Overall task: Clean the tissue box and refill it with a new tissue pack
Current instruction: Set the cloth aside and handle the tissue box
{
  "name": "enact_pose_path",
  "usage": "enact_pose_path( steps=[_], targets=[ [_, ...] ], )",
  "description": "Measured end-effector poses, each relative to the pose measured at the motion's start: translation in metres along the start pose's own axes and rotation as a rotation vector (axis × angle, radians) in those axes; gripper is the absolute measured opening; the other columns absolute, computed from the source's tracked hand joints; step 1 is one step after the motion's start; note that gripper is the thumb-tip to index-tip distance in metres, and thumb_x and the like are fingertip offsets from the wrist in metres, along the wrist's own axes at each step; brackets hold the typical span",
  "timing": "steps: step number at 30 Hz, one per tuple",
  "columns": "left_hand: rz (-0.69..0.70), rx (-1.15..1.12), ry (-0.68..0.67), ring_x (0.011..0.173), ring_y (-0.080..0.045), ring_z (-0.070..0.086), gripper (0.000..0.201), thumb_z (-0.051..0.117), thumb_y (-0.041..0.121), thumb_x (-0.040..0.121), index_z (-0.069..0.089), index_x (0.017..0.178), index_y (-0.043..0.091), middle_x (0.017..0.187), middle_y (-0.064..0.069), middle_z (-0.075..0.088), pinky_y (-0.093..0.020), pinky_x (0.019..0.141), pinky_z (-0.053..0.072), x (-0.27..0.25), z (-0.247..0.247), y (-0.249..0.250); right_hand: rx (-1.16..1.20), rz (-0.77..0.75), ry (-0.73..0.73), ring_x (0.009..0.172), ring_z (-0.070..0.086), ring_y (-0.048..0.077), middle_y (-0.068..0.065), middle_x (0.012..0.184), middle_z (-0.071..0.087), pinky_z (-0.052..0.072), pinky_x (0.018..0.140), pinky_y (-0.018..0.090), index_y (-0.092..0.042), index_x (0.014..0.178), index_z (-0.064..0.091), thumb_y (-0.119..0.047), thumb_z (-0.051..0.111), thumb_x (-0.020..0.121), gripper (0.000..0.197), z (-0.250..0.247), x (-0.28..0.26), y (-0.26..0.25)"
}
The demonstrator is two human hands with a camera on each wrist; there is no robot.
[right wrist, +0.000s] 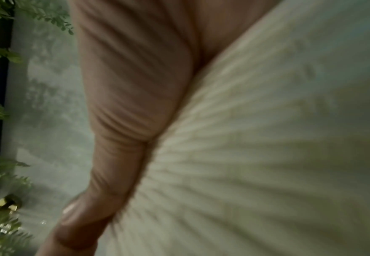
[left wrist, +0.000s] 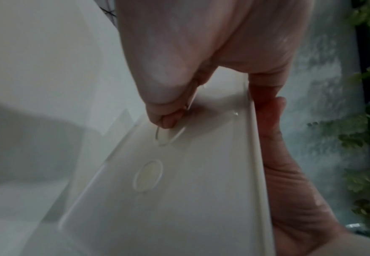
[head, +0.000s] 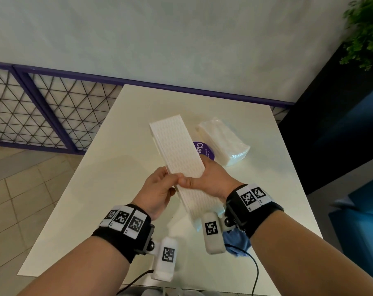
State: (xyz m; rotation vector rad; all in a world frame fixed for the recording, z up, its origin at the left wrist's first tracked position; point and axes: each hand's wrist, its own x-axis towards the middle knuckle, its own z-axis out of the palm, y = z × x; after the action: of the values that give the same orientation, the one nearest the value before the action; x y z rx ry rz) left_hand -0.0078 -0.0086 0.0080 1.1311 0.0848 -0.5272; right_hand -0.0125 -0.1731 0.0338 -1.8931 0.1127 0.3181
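Observation:
I hold the white ribbed tissue box (head: 177, 142) tilted above the table, its far end raised. My right hand (head: 202, 178) grips its near right side, thumb laid across the ribbed face (right wrist: 245, 155). My left hand (head: 160, 189) holds the left edge; in the left wrist view a fingertip (left wrist: 168, 121) is hooked at an oval recess in the box's smooth base (left wrist: 179, 199). The new tissue pack (head: 224, 142), white in clear wrap, lies on the table to the right of the box.
The white table (head: 95, 167) stands against a pale wall with a purple-framed mesh railing (head: 42, 107) to the left. A purple round sticker (head: 205, 149) shows beside the pack. A blue cloth (head: 236, 242) lies under my right wrist. A plant (head: 365, 28) and dark panel stand at right.

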Motion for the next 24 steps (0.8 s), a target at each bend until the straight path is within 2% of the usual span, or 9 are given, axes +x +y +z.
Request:
enact_pose_path(
  steps=[2, 5, 10, 12, 14, 16, 18, 21, 24],
  targets=[
    [0.011, -0.005, 0.015, 0.082, -0.022, 0.063, 0.026, 0.065, 0.014, 0.068, 0.056, 0.092, 0.007, 0.083, -0.007, 0.069, -0.033, 0.077, 0.047, 0.0, 0.004, 0.001, -0.028, -0.007, 0.016, 0.104, 0.065, 0.007, -0.007, 0.11, 0.069, 0.053, 0.095, 0.036, -0.024, 0.123, 0.054, -0.05, 0.087, 0.053, 0.081, -0.001, -0.001, -0.002],
    [0.018, 0.02, 0.024, 0.089, -0.031, 0.059, 0.033, 0.068, 0.011, 0.064, 0.057, 0.094, 0.004, 0.089, -0.013, 0.069, -0.044, 0.086, 0.044, 0.002, 0.006, 0.005, -0.028, -0.019, 0.029, 0.102, 0.065, 0.007, -0.007, 0.108, 0.069, 0.054, 0.092, 0.033, -0.022, 0.121, 0.055, -0.04, 0.087, 0.06, 0.071, 0.001, -0.002, -0.005],
    [0.01, 0.066, 0.039, 0.087, -0.031, 0.056, 0.06, 0.073, 0.016, 0.056, 0.053, 0.107, -0.009, 0.085, -0.014, 0.066, -0.044, 0.081, 0.042, 0.005, 0.001, 0.004, -0.035, -0.03, 0.05, 0.099, 0.063, 0.0, -0.011, 0.106, 0.068, 0.052, 0.084, 0.022, -0.021, 0.124, 0.054, -0.036, 0.088, 0.061, 0.073, 0.006, -0.005, -0.006],
    [0.0, 0.093, 0.032, 0.089, -0.033, 0.056, 0.077, 0.075, 0.022, 0.053, 0.049, 0.115, -0.014, 0.094, -0.023, 0.065, -0.048, 0.084, 0.044, 0.003, 0.0, 0.006, -0.032, -0.019, 0.038, 0.1, 0.064, 0.002, -0.009, 0.108, 0.068, 0.053, 0.087, 0.025, -0.021, 0.127, 0.053, -0.037, 0.089, 0.059, 0.079, 0.007, -0.003, -0.003],
    [-0.028, 0.095, 0.008, 0.098, -0.042, 0.059, 0.085, 0.079, 0.025, 0.055, 0.046, 0.123, -0.012, 0.113, -0.032, 0.063, -0.058, 0.095, 0.043, 0.0, 0.0, 0.009, -0.019, -0.002, 0.014, 0.103, 0.066, 0.007, -0.007, 0.11, 0.069, 0.054, 0.091, 0.032, -0.022, 0.127, 0.053, -0.041, 0.091, 0.053, 0.085, 0.007, -0.003, -0.001],
    [-0.072, 0.085, -0.06, 0.114, -0.049, 0.055, 0.088, 0.082, 0.027, 0.06, 0.043, 0.128, -0.011, 0.125, -0.035, 0.055, -0.064, 0.104, 0.033, -0.003, -0.003, 0.012, 0.0, 0.015, 0.003, 0.104, 0.066, 0.01, -0.005, 0.11, 0.07, 0.055, 0.092, 0.038, -0.024, 0.124, 0.054, -0.044, 0.091, 0.045, 0.09, 0.005, -0.004, 0.001],
    [-0.101, 0.101, -0.121, 0.122, -0.056, 0.045, 0.083, 0.082, 0.024, 0.066, 0.042, 0.13, -0.01, 0.129, -0.035, 0.052, -0.066, 0.107, 0.027, -0.004, -0.008, 0.013, 0.002, 0.013, -0.005, 0.104, 0.066, 0.011, -0.004, 0.109, 0.071, 0.055, 0.093, 0.04, -0.025, 0.122, 0.056, -0.041, 0.092, 0.042, 0.09, 0.003, -0.005, 0.001],
    [-0.09, 0.141, -0.164, 0.123, -0.056, 0.043, 0.072, 0.077, 0.013, 0.068, 0.046, 0.13, -0.008, 0.129, -0.034, 0.053, -0.058, 0.104, 0.034, -0.004, -0.009, 0.015, -0.014, 0.006, -0.023, 0.104, 0.066, 0.01, -0.006, 0.107, 0.071, 0.054, 0.094, 0.041, -0.028, 0.12, 0.058, -0.034, 0.094, 0.044, 0.084, 0.001, -0.008, -0.002],
    [-0.064, 0.145, -0.252, 0.12, -0.041, 0.056, 0.062, 0.063, -0.004, 0.073, 0.046, 0.133, -0.005, 0.129, -0.027, 0.058, -0.043, 0.101, 0.048, -0.002, -0.009, 0.015, -0.037, -0.007, -0.033, 0.104, 0.065, 0.007, -0.007, 0.105, 0.072, 0.054, 0.094, 0.04, -0.032, 0.118, 0.059, -0.026, 0.094, 0.05, 0.077, -0.002, -0.009, -0.006]
  ],
)
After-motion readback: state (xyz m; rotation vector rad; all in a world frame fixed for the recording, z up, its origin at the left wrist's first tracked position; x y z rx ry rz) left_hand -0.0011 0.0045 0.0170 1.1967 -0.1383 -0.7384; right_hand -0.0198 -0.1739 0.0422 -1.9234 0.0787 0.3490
